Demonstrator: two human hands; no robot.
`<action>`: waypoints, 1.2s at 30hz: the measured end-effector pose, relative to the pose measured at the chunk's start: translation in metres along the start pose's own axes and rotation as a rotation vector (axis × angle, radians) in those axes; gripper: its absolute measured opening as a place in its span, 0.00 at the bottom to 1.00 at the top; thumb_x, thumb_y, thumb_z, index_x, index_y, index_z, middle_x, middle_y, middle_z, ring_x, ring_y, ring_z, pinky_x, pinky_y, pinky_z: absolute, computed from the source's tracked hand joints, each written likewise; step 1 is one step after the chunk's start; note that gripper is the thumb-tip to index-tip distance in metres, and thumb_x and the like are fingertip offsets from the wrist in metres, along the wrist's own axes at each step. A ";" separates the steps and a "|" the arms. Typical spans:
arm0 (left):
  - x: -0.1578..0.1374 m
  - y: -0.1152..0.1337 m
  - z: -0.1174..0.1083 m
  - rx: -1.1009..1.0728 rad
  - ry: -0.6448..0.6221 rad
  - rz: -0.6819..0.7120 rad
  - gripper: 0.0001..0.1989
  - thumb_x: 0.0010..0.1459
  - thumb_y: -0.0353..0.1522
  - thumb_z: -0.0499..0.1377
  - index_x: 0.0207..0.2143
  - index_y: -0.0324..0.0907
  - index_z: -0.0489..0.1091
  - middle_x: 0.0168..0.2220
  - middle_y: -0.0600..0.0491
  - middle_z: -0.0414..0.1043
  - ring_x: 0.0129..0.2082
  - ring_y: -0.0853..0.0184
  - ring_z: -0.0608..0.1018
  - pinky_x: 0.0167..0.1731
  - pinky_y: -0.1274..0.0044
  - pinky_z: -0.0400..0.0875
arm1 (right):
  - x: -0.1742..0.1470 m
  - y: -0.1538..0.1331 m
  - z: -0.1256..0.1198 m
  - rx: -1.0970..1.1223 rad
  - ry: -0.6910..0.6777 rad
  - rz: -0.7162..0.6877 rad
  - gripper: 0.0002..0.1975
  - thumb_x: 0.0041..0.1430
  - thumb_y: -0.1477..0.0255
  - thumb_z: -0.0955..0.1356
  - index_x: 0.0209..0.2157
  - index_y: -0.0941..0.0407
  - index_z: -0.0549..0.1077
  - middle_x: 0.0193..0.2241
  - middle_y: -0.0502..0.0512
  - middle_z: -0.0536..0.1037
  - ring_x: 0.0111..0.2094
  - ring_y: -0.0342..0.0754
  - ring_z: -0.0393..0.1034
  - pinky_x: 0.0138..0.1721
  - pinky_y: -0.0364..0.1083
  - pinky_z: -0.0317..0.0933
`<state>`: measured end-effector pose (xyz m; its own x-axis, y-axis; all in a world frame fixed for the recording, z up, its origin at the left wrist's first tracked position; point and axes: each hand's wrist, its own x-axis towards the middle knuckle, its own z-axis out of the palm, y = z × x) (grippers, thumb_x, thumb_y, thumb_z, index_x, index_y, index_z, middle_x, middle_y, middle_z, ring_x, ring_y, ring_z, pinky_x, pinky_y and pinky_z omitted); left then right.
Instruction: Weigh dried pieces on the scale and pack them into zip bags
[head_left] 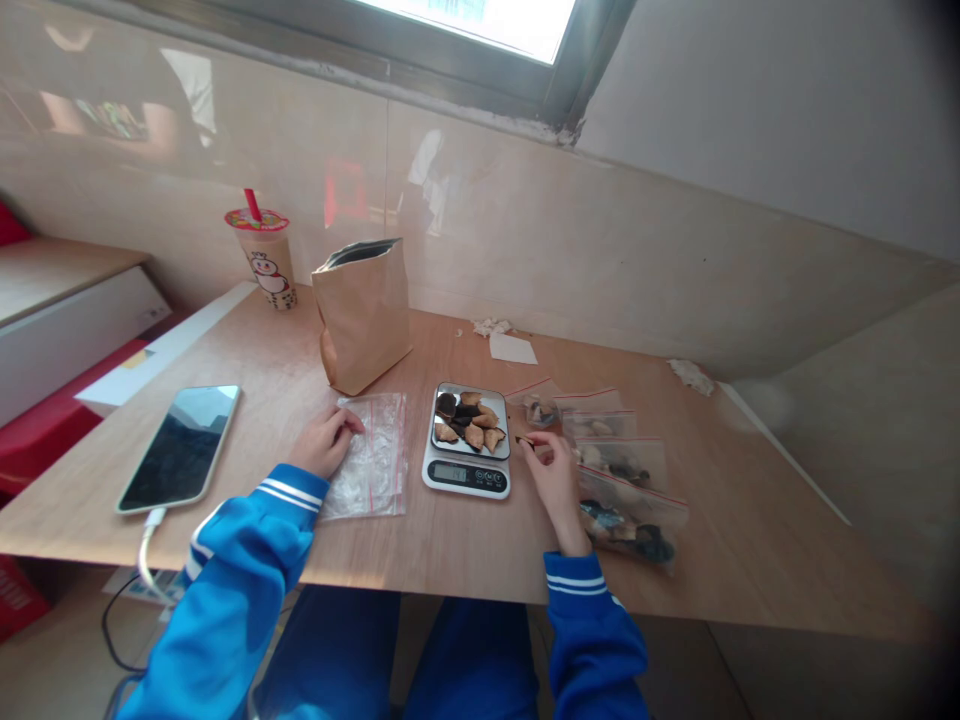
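Observation:
My left hand (328, 441), its fingers curled together, rests at the left edge of a stack of clear zip bags (375, 465); nothing shows in it. Between my hands stands a small white digital scale (466, 478) with a lit display. On its metal plate lie several dried pieces (470, 420), some tan and curled, others dark brown or black. Just right of the plate, my right hand (553, 475) pinches a small dark dried piece (527, 443) between thumb and fingertips, apart from the scale. Filled zip bags (630, 520) overlap beside that hand, holding similar dark and pale pieces.
An open brown paper pouch (364, 320) stands behind the zip bags. A drink cup with a red straw (268, 262) is at the back left. A phone (182, 445) with a charging cable (148, 555) lies left. White paper (513, 349) and crumpled tissue (690, 377) lie along the wall.

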<state>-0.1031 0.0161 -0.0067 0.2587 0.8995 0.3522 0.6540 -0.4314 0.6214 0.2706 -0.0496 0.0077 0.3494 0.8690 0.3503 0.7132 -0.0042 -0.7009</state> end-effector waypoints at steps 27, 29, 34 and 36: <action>-0.004 0.016 -0.003 0.188 -0.080 0.004 0.21 0.54 0.50 0.55 0.37 0.41 0.70 0.36 0.48 0.72 0.33 0.61 0.74 0.37 0.68 0.67 | -0.002 0.012 0.007 -0.016 0.105 -0.122 0.17 0.61 0.69 0.58 0.45 0.58 0.74 0.37 0.61 0.74 0.38 0.52 0.67 0.43 0.53 0.62; -0.004 0.013 -0.001 0.205 -0.099 0.003 0.23 0.52 0.51 0.57 0.38 0.41 0.70 0.37 0.48 0.72 0.34 0.60 0.74 0.38 0.67 0.67 | -0.001 0.014 0.008 -0.040 0.135 -0.097 0.20 0.61 0.70 0.58 0.49 0.58 0.72 0.36 0.60 0.72 0.38 0.52 0.67 0.43 0.53 0.62; -0.003 0.004 0.002 0.176 -0.099 0.019 0.18 0.56 0.48 0.54 0.33 0.42 0.71 0.37 0.47 0.73 0.38 0.58 0.75 0.41 0.67 0.67 | 0.002 0.018 0.011 -0.057 0.174 -0.060 0.22 0.58 0.72 0.58 0.52 0.57 0.71 0.32 0.56 0.68 0.34 0.51 0.65 0.42 0.53 0.62; -0.003 0.004 0.002 0.188 -0.093 0.000 0.16 0.56 0.46 0.54 0.30 0.43 0.71 0.36 0.48 0.73 0.38 0.58 0.75 0.41 0.68 0.66 | 0.001 0.016 0.010 -0.040 0.180 -0.069 0.22 0.58 0.72 0.59 0.51 0.57 0.72 0.32 0.57 0.69 0.34 0.50 0.65 0.42 0.53 0.62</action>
<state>-0.0998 0.0121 -0.0063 0.3172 0.9059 0.2806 0.7729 -0.4184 0.4771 0.2757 -0.0437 -0.0093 0.3995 0.7652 0.5049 0.7616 0.0295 -0.6474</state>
